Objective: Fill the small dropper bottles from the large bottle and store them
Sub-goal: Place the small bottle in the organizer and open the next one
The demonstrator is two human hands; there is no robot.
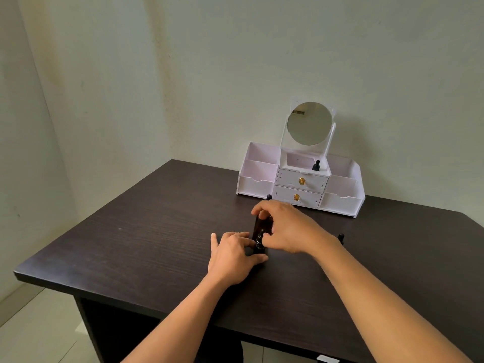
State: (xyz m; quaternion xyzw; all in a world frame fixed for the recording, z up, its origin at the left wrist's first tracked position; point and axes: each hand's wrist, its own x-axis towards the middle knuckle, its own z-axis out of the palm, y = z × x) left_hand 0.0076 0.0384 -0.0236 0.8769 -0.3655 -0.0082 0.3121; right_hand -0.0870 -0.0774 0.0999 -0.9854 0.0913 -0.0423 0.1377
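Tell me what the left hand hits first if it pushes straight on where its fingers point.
The small dropper bottle: the left hand appears to grip it already. The large bottle stands just behind, though depth is unclear.

You hold a dark dropper bottle (259, 244) upright, left hand (233, 256) round its base, right hand (286, 226) pinching its black cap, just before the taller brown large bottle (258, 226). A second dropper (316, 165) stands in the organizer's (252, 179) centre compartment; a third dropper (341, 238) stands well to your right.
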